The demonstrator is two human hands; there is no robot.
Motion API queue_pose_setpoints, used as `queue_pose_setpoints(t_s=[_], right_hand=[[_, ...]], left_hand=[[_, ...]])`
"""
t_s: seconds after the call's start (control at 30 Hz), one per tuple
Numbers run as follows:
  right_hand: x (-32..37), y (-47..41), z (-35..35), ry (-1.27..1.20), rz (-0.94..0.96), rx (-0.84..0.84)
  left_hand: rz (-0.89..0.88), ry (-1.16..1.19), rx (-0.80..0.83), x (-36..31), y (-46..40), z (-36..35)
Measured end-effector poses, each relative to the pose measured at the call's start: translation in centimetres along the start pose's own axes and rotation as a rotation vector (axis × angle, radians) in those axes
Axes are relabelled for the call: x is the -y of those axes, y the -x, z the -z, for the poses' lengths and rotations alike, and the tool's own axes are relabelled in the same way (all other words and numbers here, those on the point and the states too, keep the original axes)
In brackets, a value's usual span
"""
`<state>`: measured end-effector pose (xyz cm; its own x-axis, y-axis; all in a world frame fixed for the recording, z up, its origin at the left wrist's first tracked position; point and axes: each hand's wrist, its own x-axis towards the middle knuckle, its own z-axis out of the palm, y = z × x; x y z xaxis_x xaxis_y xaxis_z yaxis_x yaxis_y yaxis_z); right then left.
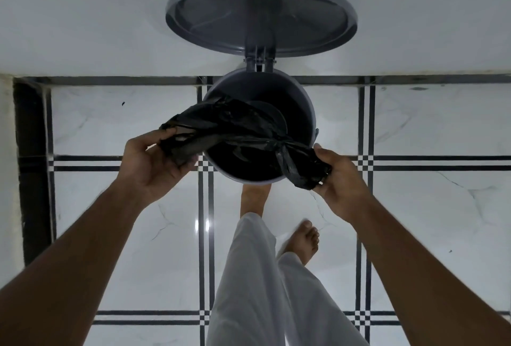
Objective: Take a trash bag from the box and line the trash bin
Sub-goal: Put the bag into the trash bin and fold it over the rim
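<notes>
Trash bag (235, 135) stretched over the open trash bin (260, 135) — left hand (154, 163) pinches one bunched end, right hand (340, 180) the other; bag mouth looks closed — find the opening, spread it, then fold over the rim.

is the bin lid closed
No, the lid stands open against the wall above the bin, while both hands hold the bag over its mouth.

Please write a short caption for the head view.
Both hands, left and right, hold a black trash bag over the open grey bin.
</notes>
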<state>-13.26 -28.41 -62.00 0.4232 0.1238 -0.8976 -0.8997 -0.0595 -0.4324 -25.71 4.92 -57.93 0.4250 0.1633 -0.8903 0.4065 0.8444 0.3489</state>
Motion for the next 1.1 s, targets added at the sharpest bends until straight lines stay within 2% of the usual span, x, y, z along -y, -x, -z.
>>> queue_pose_setpoints(t_s=[0.13,0.3,0.37,0.5,0.57,0.77,0.97,1.1], right_hand=[[0.9,-0.2,-0.7,0.112,0.087,-0.038],[4.9,-0.5,-2.5,0.569,0.300,-0.031],[6.4,-0.9,-3.2,0.643,0.342,-0.055],[8.5,-2.6,-4.7,0.413,0.297,-0.148],[9.2,-3.7,-5.2,0.292,0.239,-0.179],[9.8,-5.9,-5.1,0.234,0.177,-0.257],[10.9,-8.0,-4.5,0.022,0.098,-0.320],[12.2,-9.9,-4.9,-0.066,0.133,-0.296]], left_hand=[[-0.051,0.004,0.002,-0.5,-0.5,-0.2],[-0.131,-0.062,0.008,-3.7,-2.4,-0.7],[-0.178,-0.012,0.032,-4.9,-3.4,-0.9],[-0.172,0.141,-0.002,-6.6,-4.8,-2.1],[-0.152,0.140,-0.021,-7.2,-5.6,-2.5],[-0.086,-0.018,-0.069,-7.9,-6.9,-4.1],[0.013,-0.464,-0.127,-7.6,-9.8,-4.5],[-0.064,-0.430,-0.074,-9.0,-12.1,-5.7]])
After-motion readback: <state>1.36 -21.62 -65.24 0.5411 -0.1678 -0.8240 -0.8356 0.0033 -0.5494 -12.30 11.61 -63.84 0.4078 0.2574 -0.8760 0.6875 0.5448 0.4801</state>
